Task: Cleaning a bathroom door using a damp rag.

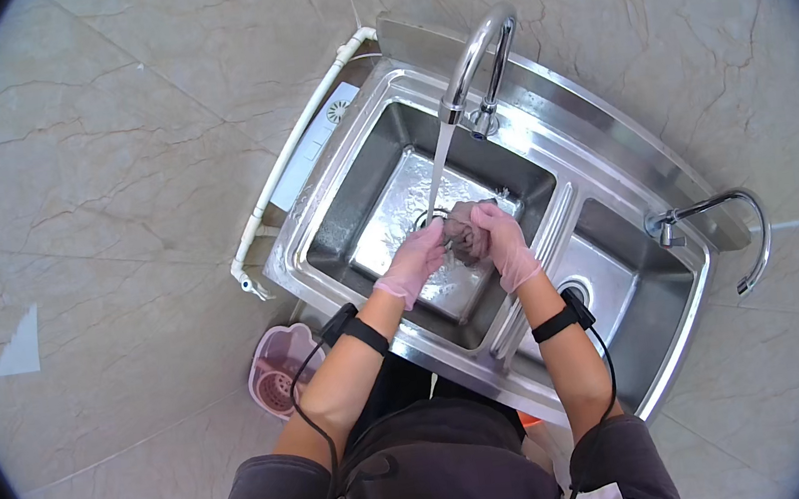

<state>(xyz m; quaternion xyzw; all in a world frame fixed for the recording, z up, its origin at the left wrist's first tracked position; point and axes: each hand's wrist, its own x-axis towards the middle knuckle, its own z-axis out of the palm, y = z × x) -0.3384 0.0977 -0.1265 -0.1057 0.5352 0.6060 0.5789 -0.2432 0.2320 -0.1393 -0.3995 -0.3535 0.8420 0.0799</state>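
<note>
Over the left basin of a steel double sink, a bunched grey cloth is held between my two hands. My left hand, in a thin pink glove, is closed at the cloth's left edge, its fingertips partly hidden. On the cloth's right side, my right hand, gloved the same way, grips it with thumb and fingers. Water runs from the curved chrome faucet in a stream that comes down by my left fingertips. The basin floor is wet, and the drain is partly covered by my hands.
The right basin has its own chrome faucet, with no water seen running. A white pipe with a small tap runs along the sink's left side. Below it stands a pink mop bucket. Black straps with cables sit on both forearms.
</note>
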